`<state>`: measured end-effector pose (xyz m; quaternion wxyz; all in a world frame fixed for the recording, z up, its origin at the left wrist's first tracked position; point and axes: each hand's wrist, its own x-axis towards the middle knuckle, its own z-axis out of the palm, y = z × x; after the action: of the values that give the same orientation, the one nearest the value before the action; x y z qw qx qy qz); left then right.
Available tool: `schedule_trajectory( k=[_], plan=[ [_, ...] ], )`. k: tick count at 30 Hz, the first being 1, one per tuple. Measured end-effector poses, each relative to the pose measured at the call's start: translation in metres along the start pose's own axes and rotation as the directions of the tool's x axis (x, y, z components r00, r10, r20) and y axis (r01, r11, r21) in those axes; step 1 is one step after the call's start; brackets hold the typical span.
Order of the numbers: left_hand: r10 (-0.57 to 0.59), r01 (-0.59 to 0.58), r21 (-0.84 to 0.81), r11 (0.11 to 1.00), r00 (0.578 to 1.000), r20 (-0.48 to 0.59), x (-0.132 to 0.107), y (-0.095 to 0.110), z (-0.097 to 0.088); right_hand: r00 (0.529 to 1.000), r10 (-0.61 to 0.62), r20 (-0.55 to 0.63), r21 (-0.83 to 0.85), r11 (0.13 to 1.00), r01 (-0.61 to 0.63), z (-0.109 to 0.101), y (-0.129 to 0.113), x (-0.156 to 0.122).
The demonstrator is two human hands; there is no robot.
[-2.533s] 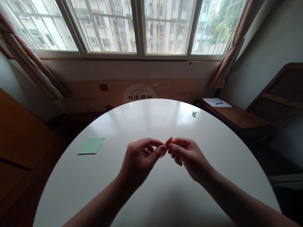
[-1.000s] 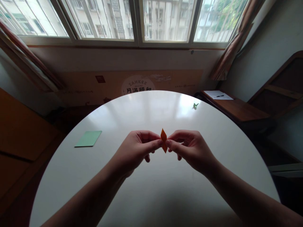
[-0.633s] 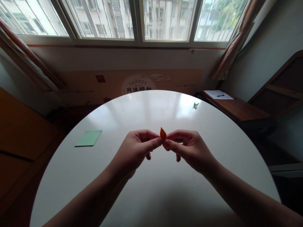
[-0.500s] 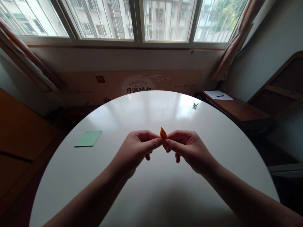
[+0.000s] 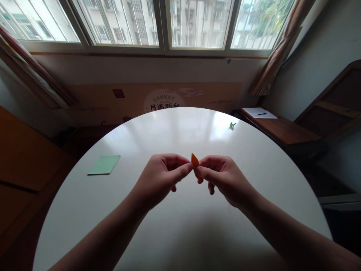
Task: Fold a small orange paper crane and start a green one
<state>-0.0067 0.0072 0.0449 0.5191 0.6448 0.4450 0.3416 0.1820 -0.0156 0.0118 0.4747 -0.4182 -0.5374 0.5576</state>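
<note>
While both forearms reach in from the bottom corners, the left hand and right hand meet around a little folded orange piece, which sits right between the fingertips over the white table. Both are pinching it, thumb against finger: left on its left edge, right with the thumb across the lower part. Its long axis runs nearly straight up the view, the sharp tip pointing toward the window side and leaning a touch left. Lower end's partly covered by fingers, so can't really tell its shape.

Further out on the left there's a flat green square, well apart from the hands. Past that, near the far right edge, sits a small green folded thing. Beyond the tabletop: a wooden side table with a white sheet and a pen on it, then a barred window way at the back.
</note>
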Motion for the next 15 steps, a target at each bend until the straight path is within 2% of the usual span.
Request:
schedule_trajectory(
  k=[3, 6, 10, 12, 15],
  plan=[
    [0.015, -0.015, -0.012, 1.0, 1.0, -0.008, -0.0004, -0.0022, 0.0021, 1.0, -0.001, 0.006, -0.027, 1.0, 0.001, 0.0012, 0.0001, -0.0002],
    [0.014, -0.015, -0.096, 0.995, 1.0, -0.013, 0.0, -0.0038, 0.0054, 1.0, 0.01, 0.009, -0.048, 0.999, -0.01, 0.0034, -0.0006, -0.0012],
    [-0.052, 0.052, -0.209, 0.977, 0.999, 0.009, 0.0018, -0.0045, 0.0075, 1.0, 0.008, 0.0, -0.04, 0.999, -0.008, 0.0042, -0.001, -0.0014],
    [-0.064, 0.064, -0.197, 0.978, 0.998, 0.006, 0.0026, -0.0044, 0.007, 1.0, 0.005, -0.009, -0.027, 1.0, -0.006, 0.0038, -0.0011, -0.001],
    [-0.015, 0.012, -0.126, 0.992, 1.0, -0.024, 0.0024, -0.0036, 0.0065, 0.999, 0.027, -0.016, -0.02, 0.999, -0.028, 0.0038, -0.0018, -0.0009]
  ],
)
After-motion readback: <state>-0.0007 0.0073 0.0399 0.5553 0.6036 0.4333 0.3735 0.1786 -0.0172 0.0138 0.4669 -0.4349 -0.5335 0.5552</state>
